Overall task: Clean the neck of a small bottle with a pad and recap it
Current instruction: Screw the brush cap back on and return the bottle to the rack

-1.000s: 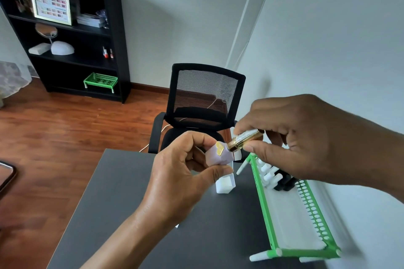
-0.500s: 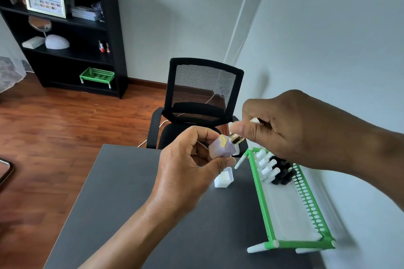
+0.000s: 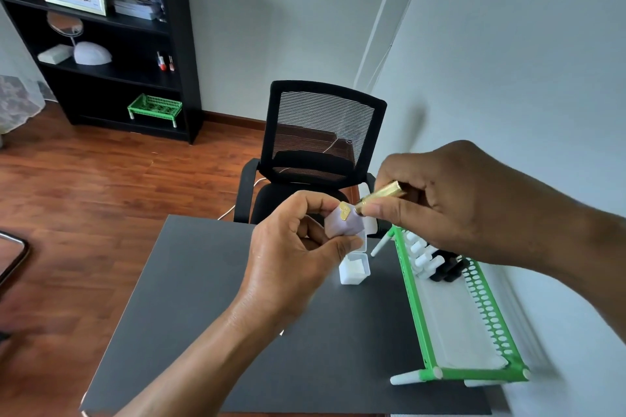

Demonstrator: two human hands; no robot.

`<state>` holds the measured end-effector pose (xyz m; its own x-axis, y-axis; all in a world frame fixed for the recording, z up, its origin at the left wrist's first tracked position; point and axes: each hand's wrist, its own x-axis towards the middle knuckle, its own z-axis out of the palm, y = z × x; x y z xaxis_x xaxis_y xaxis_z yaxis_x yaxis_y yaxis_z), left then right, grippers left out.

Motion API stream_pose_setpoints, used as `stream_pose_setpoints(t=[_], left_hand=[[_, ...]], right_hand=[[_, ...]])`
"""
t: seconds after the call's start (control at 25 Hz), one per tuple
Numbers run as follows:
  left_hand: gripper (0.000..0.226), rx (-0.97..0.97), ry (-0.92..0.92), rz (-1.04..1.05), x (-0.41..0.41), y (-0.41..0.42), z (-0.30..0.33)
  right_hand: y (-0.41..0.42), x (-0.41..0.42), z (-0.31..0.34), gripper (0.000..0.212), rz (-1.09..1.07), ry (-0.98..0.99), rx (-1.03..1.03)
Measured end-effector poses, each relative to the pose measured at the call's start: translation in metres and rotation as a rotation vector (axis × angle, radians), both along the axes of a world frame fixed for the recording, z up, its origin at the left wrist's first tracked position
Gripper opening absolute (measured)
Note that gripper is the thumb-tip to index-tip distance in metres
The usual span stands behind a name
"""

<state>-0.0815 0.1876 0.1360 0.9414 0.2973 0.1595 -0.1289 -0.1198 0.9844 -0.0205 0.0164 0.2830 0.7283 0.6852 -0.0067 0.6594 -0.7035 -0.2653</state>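
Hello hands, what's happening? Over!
Left hand pinching stained pad. Right hand holding gold bottle, neck at pad. Nothing blocking. Over.

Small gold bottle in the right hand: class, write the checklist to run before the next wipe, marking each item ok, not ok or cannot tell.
1. Small gold bottle gripped firmly by right hand: ok.
2. Pale lilac folded pad pinched in left hand: ok.
3. Pad touching the bottle's neck: ok, they meet at the tip.
4. Pad has clean area left: ok, only a small gold stain shows.
5. Bottle's cap within reach: cannot tell, no cap is identifiable.
6. Open white square box on the dark grey table clear of both hands: ok.
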Motion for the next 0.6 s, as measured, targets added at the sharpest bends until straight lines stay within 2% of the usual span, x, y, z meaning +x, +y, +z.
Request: stream_pose_setpoints(t=[0.08, 0.2, 0.28, 0.32, 0.44, 0.56, 0.6], left_hand=[[0.038, 0.007, 0.008, -0.003, 0.0, 0.005, -0.001], [0.038, 0.028, 0.029, -0.01, 0.003, 0.01, -0.003], [0.038, 0.048, 0.039, -0.02, 0.003, 0.012, -0.004], [0.037, 0.05, 0.042, -0.028, 0.003, 0.014, -0.004], [0.037, 0.045, 0.052, -0.032, 0.004, 0.019, -0.007], [0.035, 0.038, 0.064, -0.05, 0.003, 0.025, -0.008], [0.035, 0.036, 0.063, -0.058, 0.003, 0.028, -0.008]], right_hand=[[0.001, -0.002, -0.004, 0.037, -0.015, -0.003, -0.018], [0.006, -0.001, -0.007, 0.027, 0.001, -0.012, 0.031], [0.009, 0.0, -0.007, 0.041, -0.042, -0.063, 0.002], [0.009, 0.0, -0.008, 0.04, -0.056, -0.059, -0.029], [0.013, -0.002, -0.011, 0.022, -0.027, 0.001, -0.011], [0.019, -0.003, -0.016, 0.041, -0.08, -0.057, -0.032], [0.02, -0.003, -0.017, 0.038, -0.084, -0.063, -0.05]])
